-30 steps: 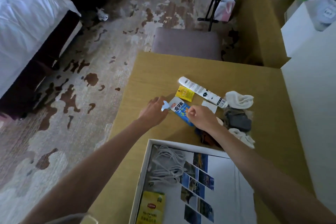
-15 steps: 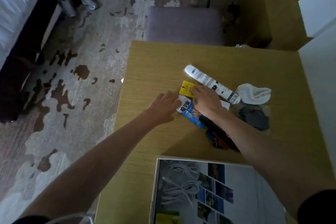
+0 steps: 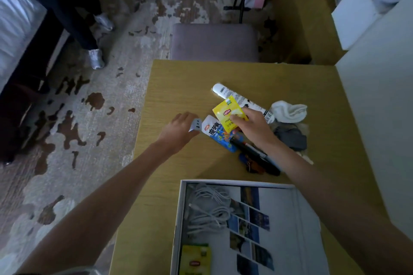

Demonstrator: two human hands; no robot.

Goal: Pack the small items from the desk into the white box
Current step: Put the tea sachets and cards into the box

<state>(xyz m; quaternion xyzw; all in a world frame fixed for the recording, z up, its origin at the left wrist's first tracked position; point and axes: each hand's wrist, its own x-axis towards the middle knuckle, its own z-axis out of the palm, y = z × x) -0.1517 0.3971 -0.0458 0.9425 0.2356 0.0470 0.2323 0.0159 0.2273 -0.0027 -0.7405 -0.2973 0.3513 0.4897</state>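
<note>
Small items lie in a group on the wooden desk, and the white box stands open at the near edge of the desk. The fingers of the right hand are closed on a yellow tea packet, with the thumb on its front, and the packet is lifted and tilted above the other things. The left hand is just beside it, with the fingers curled around a small white charger. Between the two hands a blue and white snack packet lies flat on the desk. Behind the tea packet lies a white tube, and to the right of it are a white sock and a grey sock. A black pen lies under the right wrist. Inside the box are a coiled white cable and another yellow tea packet. A grey stool stands behind the desk.
</note>
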